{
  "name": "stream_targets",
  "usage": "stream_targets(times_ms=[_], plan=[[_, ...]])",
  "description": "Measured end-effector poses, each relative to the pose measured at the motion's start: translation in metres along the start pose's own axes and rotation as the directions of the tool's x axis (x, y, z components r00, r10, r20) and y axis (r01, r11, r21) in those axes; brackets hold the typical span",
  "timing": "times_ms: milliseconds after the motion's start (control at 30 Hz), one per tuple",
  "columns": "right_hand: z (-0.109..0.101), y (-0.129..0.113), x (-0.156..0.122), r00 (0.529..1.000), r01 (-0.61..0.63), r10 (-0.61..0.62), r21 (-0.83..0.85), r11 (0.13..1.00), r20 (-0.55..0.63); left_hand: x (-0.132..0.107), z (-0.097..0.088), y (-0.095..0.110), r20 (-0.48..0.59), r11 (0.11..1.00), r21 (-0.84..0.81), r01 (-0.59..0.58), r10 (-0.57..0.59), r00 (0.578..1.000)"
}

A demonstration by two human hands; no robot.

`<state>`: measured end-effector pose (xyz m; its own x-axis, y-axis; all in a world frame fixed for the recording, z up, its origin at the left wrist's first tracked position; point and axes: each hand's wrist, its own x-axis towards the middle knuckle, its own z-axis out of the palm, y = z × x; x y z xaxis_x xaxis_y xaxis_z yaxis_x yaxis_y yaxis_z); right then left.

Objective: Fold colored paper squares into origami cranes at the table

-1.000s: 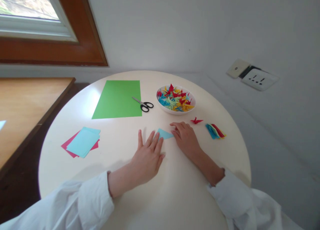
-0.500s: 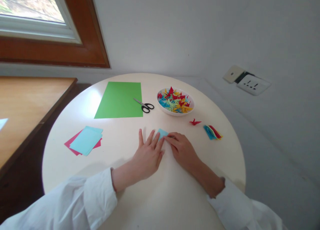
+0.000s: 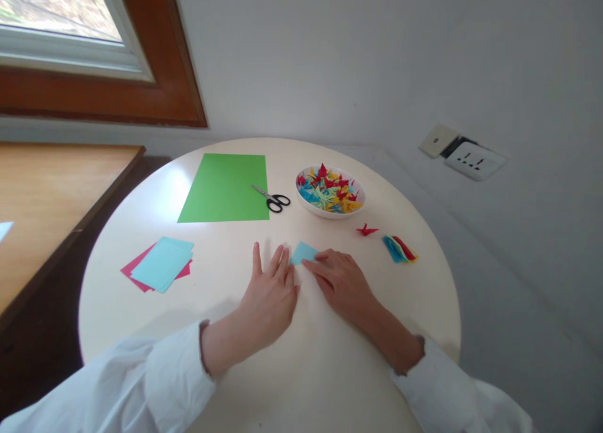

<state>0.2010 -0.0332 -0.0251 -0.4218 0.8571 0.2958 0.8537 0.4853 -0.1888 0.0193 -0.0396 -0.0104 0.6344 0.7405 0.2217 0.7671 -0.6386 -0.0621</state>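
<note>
A small piece of light blue origami paper point(image 3: 303, 252) lies on the table between my two hands, looking folded. My right hand point(image 3: 343, 283) pinches its right side, with fingers covering that corner. At the paper's left edge, my left hand point(image 3: 269, 298) rests flat with its fingers stretched out, the fingertips touching or just beside the paper. Beyond the hands is a white bowl point(image 3: 330, 215) full of small folded paper cranes in several colours. One red paper crane point(image 3: 366, 230) sits on the table in front of the bowl, to the right.
Black-handled scissors point(image 3: 274, 202) lie partly over a green sheet point(image 3: 226, 188) at the back. Light blue squares point(image 3: 164, 264) overlap pink ones point(image 3: 136, 271) on the left. A fanned bundle of coloured papers point(image 3: 399, 249) lies right, on the round white table point(image 3: 301, 370). A wall stands behind.
My left hand has slid left, off the blue paper, so more of the paper shows. My right hand has stayed at its right side, its thumb a little further left.
</note>
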Motion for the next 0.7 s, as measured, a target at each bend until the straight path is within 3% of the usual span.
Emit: stream_targets(times_ms=[367, 700], plan=[[-0.004, 0.006, -0.001, 0.993, -0.051, 0.050, -0.007, 0.999, -0.106, -0.001, 0.004, -0.002, 0.024, 0.999, -0.018, -0.050, 0.051, 0.998], [-0.002, 0.010, -0.002, 0.989, -0.082, 0.078, -0.027, 0.996, -0.129, -0.003, 0.005, -0.003, 0.021, 0.999, -0.007, -0.047, 0.047, 0.999]])
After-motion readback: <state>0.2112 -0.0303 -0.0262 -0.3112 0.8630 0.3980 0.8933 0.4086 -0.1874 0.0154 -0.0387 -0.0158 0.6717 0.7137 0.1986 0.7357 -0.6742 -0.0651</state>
